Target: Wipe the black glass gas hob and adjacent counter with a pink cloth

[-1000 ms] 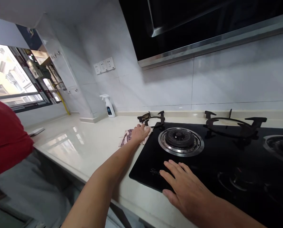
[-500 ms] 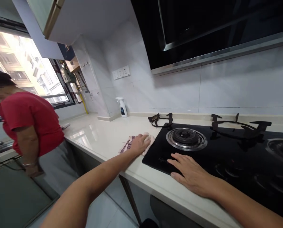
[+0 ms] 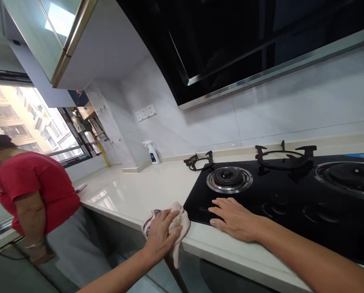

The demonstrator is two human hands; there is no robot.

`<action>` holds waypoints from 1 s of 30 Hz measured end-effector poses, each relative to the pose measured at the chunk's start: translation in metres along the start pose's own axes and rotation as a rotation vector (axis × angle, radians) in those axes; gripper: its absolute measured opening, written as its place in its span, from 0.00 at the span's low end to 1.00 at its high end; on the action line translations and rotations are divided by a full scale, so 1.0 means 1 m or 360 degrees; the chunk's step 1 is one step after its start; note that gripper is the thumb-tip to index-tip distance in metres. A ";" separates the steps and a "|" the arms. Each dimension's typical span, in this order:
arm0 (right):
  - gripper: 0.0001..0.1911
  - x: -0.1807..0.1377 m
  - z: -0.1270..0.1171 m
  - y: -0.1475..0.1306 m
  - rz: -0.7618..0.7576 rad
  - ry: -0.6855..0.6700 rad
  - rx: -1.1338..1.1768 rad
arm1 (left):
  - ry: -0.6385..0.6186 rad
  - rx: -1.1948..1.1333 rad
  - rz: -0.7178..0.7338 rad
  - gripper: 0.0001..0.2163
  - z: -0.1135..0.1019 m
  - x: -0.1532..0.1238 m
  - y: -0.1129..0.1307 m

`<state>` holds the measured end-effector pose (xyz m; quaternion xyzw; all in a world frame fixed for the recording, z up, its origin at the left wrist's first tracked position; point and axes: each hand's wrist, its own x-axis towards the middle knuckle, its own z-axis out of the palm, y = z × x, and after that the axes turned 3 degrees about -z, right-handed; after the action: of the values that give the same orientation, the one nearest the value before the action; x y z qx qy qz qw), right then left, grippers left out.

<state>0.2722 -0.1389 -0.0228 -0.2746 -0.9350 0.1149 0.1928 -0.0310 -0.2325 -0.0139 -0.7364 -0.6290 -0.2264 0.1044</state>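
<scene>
My left hand (image 3: pixel 161 235) presses a pale patterned cloth (image 3: pixel 180 219) on the front edge of the cream countertop (image 3: pixel 145 191), just left of the black glass gas hob (image 3: pixel 291 207). Part of the cloth hangs over the edge. My right hand (image 3: pixel 234 217) lies flat with fingers spread on the hob's front left corner, holding nothing. A bare round burner (image 3: pixel 229 179) sits behind that hand.
Two loose black pan supports rest at the back, a small pan support (image 3: pixel 199 160) on the counter and a larger pan support (image 3: pixel 285 156) on the hob. A white spray bottle (image 3: pixel 151 153) stands by the wall. A person in a red shirt (image 3: pixel 35 191) stands at left. A range hood (image 3: pixel 245 36) hangs overhead.
My left hand has drawn the cloth along the counter from beside the hob's far left corner to the front edge. The right hand stayed flat on the hob. The view lifted and backed off.
</scene>
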 end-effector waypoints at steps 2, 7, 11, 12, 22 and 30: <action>0.32 0.002 0.000 0.000 -0.0038 0.0026 -0.0016 | -0.0035 0.0023 0.0014 0.20 0.001 0.003 0.011; 0.32 0.005 -0.001 0.000 -0.0082 0.0093 -0.0008 | -0.0177 -0.0010 0.0176 0.19 0.007 0.017 0.059; 0.34 0.005 -0.005 0.006 -0.0050 0.0111 0.0180 | -0.0229 -0.0102 0.0330 0.22 0.021 0.029 0.108; 0.34 0.005 -0.007 0.008 -0.0028 0.0123 0.0273 | -0.0222 -0.0126 0.0329 0.23 0.025 0.032 0.117; 0.29 0.001 -0.003 0.012 0.0122 0.0218 0.0557 | -0.0054 -0.0390 0.0521 0.27 0.037 0.033 0.110; 0.29 -0.008 -0.012 0.006 0.0036 0.0118 0.0423 | 0.0028 -0.0261 0.0308 0.21 0.030 0.035 0.032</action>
<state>0.2861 -0.1372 -0.0161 -0.2611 -0.9007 0.2295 0.2607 0.0098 -0.1942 -0.0200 -0.7977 -0.5334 -0.2722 0.0708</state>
